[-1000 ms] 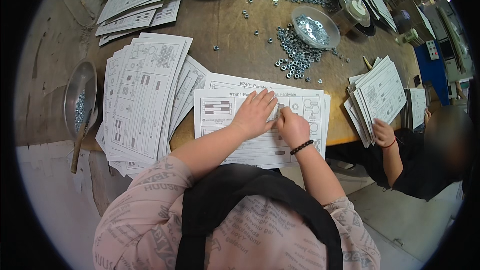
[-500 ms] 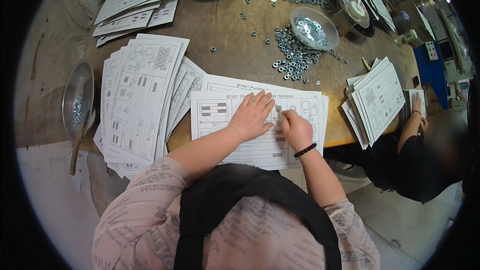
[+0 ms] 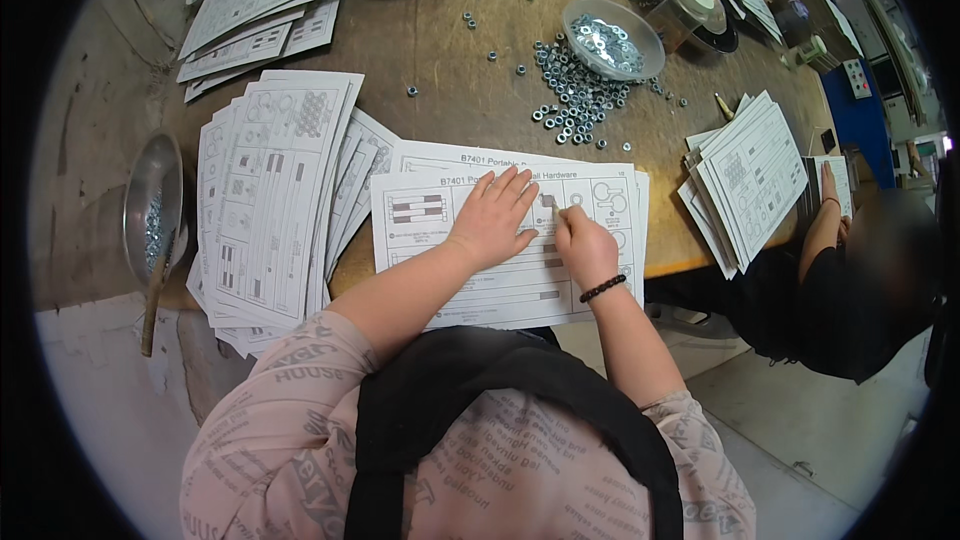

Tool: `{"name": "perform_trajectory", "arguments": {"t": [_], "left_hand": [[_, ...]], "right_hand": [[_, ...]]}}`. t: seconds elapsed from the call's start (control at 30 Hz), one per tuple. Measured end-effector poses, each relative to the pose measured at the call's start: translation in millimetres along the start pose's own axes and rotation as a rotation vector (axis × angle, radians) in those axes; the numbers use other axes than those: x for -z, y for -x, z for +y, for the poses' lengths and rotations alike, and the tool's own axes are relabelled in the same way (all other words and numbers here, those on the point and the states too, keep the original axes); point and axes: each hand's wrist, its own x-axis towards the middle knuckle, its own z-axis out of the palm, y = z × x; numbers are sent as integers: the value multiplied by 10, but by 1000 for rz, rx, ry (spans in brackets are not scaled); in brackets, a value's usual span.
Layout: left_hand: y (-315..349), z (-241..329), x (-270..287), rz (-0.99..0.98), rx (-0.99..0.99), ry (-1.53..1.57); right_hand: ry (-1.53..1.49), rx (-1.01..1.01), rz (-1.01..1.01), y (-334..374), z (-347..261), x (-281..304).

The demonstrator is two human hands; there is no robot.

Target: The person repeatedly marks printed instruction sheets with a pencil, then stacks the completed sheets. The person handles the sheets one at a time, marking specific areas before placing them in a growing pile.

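Observation:
A printed hardware sheet point(image 3: 410, 225) with line drawings and boxed sections lies in front of me at the table's near edge, over other sheets. Flat across its upper middle rests my left hand point(image 3: 495, 220), fingers stretched out and holding nothing. Just right of it, my right hand point(image 3: 590, 248) is closed in a pinch, its thumb and fingertip down on the sheet. Whatever sits in that pinch is too small or hidden to make out. A small dark grey square point(image 3: 548, 202) shows on the sheet directly above the fingertips.
Stacks of printed sheets lie left point(image 3: 270, 200) and right point(image 3: 750, 180). Beyond are loose nuts point(image 3: 580, 90) and a clear bowl of metal washers point(image 3: 612, 40). A metal bowl point(image 3: 150, 175) with a wooden-handled tool is far left. Another person's hand point(image 3: 828, 185) rests on papers at right.
The view has shifted slightly, so the table things sit a little higher and further left. My left hand stays flat on the sheet, and my right hand stays pinched near the same spot.

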Motion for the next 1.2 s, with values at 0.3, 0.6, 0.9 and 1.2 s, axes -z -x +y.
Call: {"name": "perform_trajectory", "arguments": {"t": [0.3, 0.6, 0.9, 1.2], "left_hand": [[-42, -256, 108, 101, 60, 169], [184, -355, 631, -64, 469, 158], [1056, -1414, 1581, 464, 959, 173], [2180, -2055, 1506, 335, 1114, -337]], "right_hand": [[-306, -81, 15, 328, 57, -6], [-566, 81, 58, 893, 214, -160], [-791, -13, 112, 908, 228, -20], [-518, -5, 154, 645, 131, 32]]}}
